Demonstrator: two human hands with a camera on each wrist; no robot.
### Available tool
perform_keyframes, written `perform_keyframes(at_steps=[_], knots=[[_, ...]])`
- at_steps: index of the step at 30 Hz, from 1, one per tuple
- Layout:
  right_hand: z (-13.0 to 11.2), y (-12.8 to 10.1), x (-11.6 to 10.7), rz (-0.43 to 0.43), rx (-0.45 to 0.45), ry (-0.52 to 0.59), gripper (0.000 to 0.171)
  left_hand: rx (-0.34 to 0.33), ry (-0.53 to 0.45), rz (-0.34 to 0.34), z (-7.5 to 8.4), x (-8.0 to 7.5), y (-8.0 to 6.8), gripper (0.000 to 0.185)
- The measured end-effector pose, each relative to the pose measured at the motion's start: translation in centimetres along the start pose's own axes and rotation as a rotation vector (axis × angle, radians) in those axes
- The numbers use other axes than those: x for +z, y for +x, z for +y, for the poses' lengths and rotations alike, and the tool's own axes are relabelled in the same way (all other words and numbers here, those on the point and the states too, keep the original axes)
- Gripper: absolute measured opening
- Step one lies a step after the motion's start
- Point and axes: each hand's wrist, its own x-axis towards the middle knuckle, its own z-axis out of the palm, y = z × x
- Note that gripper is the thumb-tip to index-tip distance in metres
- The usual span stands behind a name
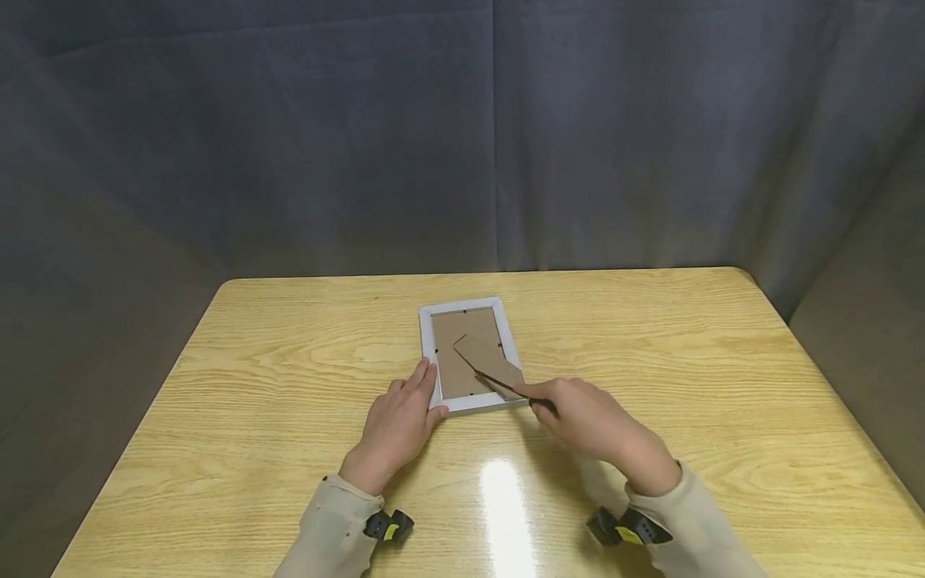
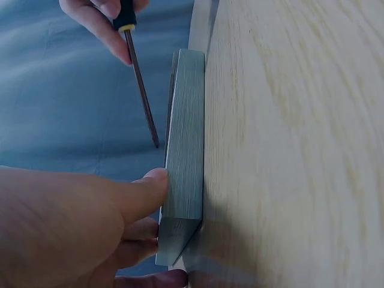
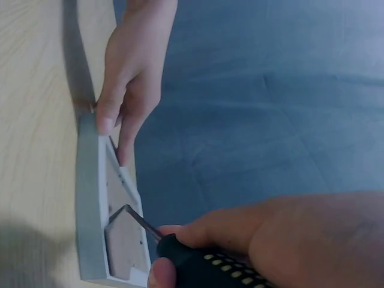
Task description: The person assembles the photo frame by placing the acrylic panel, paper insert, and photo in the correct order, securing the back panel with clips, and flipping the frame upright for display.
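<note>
Two hands at frame (image 1: 468, 356), face-down mid-table (image 1: 650, 361) | left hand (image 1: 396, 425) presses its near-left corner, fingers straight | right hand (image 1: 588, 417) clamped on screwdriver (image 1: 506, 388), tip at backing | advice: keep frame pinned, blade low, pry gently.

Light wooden table (image 1: 650, 361) with a glossy glare, grey curtain (image 1: 361, 136) behind.
</note>
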Motion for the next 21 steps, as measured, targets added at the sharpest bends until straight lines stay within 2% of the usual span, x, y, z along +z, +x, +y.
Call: perform_keyframes(at_steps=[13, 21], knots=[[-0.62, -1.10, -0.76, -0.058, -0.033, -0.029, 0.037, 0.009, -0.011, 0.005, -0.14, 0.07, 0.01, 0.064], [-0.58, -1.10, -0.61, -0.057, -0.027, -0.061, 0.036, 0.003, -0.014, 0.003, -0.10, 0.03, -0.02, 0.064]])
